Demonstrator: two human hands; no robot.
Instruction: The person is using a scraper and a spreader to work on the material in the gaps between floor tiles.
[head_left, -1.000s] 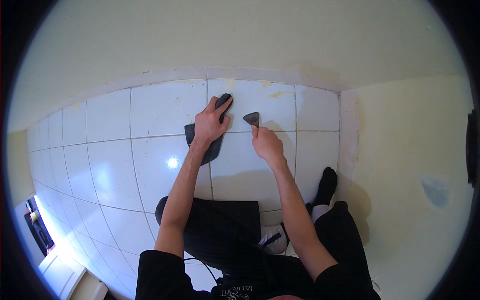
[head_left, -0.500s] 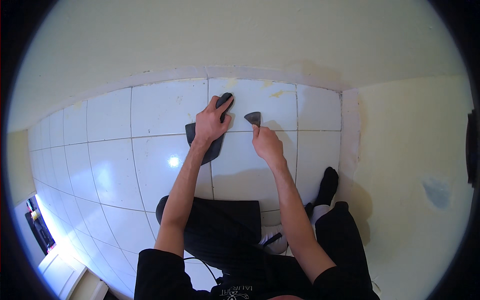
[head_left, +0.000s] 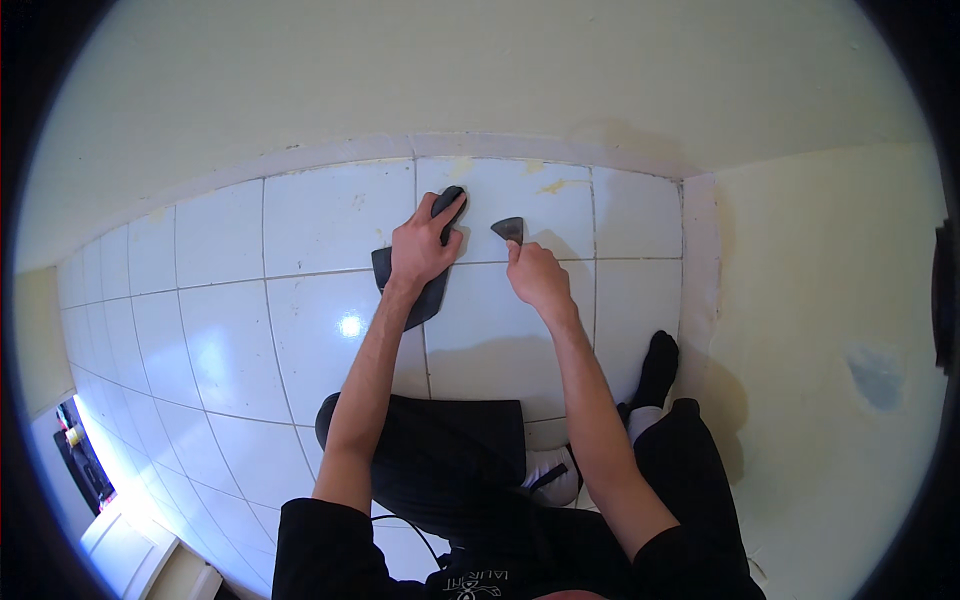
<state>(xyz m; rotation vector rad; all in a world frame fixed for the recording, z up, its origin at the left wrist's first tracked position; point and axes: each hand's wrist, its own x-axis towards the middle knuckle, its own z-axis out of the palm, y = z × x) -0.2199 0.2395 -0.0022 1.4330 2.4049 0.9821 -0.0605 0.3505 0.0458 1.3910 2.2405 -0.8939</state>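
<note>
My left hand [head_left: 420,252] is closed around the handle of a black dustpan [head_left: 428,303], whose broad pan lies on the white tiled floor under my wrist. To its right, my right hand [head_left: 541,277] grips a scraper [head_left: 508,229] with a flared dark metal blade. The blade points away from me, over the tile just beyond a grout line; I cannot tell whether its edge touches the tile. Beyond the scraper, a yellowish stain [head_left: 553,186] marks the floor near the wall. My right fingers hide most of the scraper's handle.
A pale wall [head_left: 450,70] with a low tiled skirting runs across the far side. Another wall [head_left: 820,300] rises at the right, with a grey patch on it. My foot in a black sock [head_left: 657,362] rests near that corner. A white door-like panel [head_left: 125,550] stands at lower left.
My right hand and the scraper have shifted slightly right and away from me. The dustpan and my left hand stay almost in place.
</note>
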